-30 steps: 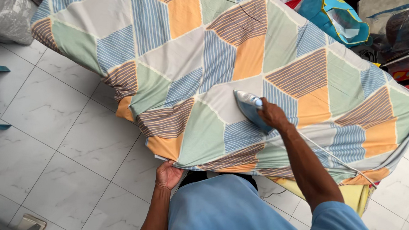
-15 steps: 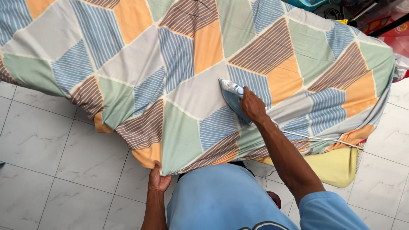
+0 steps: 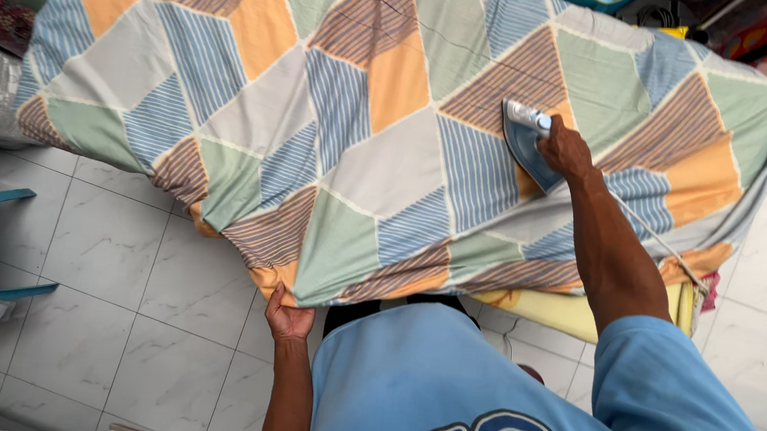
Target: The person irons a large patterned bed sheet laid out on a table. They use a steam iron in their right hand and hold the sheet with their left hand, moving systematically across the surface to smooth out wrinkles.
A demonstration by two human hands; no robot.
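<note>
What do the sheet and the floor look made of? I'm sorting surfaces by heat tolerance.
The sheet looks like thin woven cloth, matte, printed in colour blocks; it drapes and creases softly. The floor looks like glazed tile, pale with marble veining, with grout lines and a slight sheen.

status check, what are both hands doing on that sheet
Right hand grips the iron, flat on the patterned sheet. Left hand pinches the sheet's hanging edge. Cord trails across the sheet beside the arm.

Light blue short-sleeved T-shirt, curved red, white, dark blue lettering on chest; forearms bare.
</note>
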